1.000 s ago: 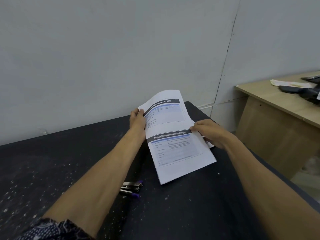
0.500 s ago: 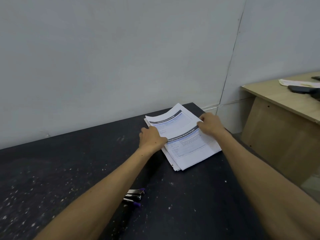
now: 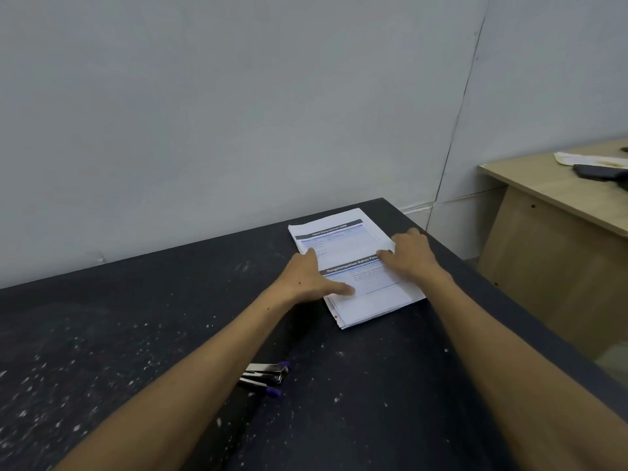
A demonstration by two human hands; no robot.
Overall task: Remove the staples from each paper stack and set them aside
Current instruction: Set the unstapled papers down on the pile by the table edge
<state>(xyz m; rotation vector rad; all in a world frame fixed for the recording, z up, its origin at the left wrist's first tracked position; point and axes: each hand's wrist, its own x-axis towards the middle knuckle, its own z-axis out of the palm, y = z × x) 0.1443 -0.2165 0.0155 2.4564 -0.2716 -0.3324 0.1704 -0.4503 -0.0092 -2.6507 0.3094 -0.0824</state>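
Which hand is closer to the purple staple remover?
The left hand. It rests on the paper pile's left edge, and the staple remover lies on the table below it beside the left forearm. The right hand is farther away, on the pile's right side.

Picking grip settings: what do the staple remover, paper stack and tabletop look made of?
Staple remover: shiny grey jaws, likely metal, with purple tips that look like plastic.
Paper stack: matte white printed sheets, thin layered edges showing.
Tabletop: dark matte surface with pale flecks, maybe laminate or painted board; cannot tell which.
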